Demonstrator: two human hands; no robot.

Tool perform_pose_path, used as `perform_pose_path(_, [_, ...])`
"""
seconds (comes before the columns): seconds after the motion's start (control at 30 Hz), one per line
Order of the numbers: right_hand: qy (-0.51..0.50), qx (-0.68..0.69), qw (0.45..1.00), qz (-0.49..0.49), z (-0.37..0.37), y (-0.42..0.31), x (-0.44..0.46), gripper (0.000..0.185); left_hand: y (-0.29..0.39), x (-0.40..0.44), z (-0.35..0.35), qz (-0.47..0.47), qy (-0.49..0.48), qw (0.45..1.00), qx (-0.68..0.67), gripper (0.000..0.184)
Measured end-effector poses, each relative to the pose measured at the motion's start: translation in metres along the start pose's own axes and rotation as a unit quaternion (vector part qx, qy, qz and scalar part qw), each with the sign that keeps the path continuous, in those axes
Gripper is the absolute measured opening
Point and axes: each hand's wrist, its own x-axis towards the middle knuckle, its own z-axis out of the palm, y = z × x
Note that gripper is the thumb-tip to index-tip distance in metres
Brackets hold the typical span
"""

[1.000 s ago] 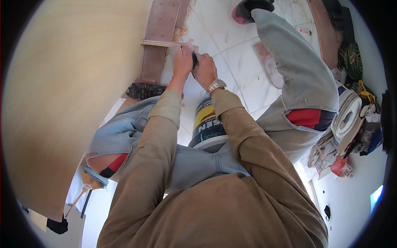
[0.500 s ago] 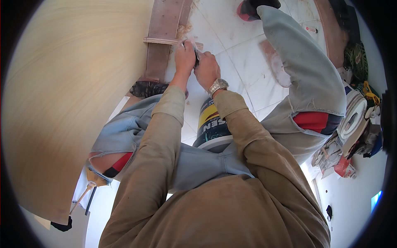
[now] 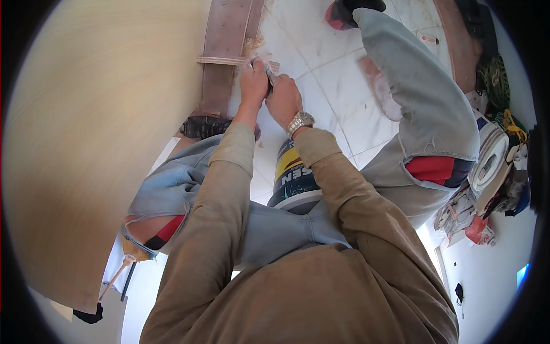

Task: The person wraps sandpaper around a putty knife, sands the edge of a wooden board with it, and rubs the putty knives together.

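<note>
While the left hand [image 3: 253, 83] and right hand [image 3: 283, 101] close around a small dark tool [image 3: 270, 85] by the thin strip's [image 3: 220, 59] end, exact finger placement's unclear. Tool looks light, stiff: grip its sides. Strip's probably rigid, edges splinter-prone; support near its end.

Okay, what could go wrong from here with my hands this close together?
If the dark object slips, it might catch your left hand or right hand.
The thin strip juts past the brown board, so it could shift under pressure.
The debris on the floor might be slippery.
</note>
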Motion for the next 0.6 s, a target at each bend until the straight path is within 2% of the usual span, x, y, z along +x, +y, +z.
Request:
perform_pose_path(0.1, [0.002,-0.009,1.000,-0.006,0.003,0.008,-0.002,0.026,0.002,-0.003,0.000,-0.011,-0.012,0.999,-0.035,0.049])
perform_pose_path(0.2, [-0.018,0.002,0.999,0.026,0.004,0.010,-0.005,0.025,0.015,-0.010,-0.002,0.028,-0.015,0.999,0.027,0.049])
perform_pose_path(0.4, [-0.001,-0.008,1.000,0.023,0.001,0.009,-0.006,0.025,0.007,-0.019,0.005,0.036,0.031,0.998,0.037,0.048])
perform_pose_path(0.5, [-0.013,-0.006,1.000,0.018,0.000,0.004,-0.016,0.025,0.003,-0.015,0.000,0.013,-0.023,1.000,0.016,0.048])
perform_pose_path(0.6, [-0.006,0.002,1.000,0.005,-0.001,0.010,-0.011,0.027,-0.004,-0.013,0.005,0.013,-0.004,1.000,-0.011,0.047])
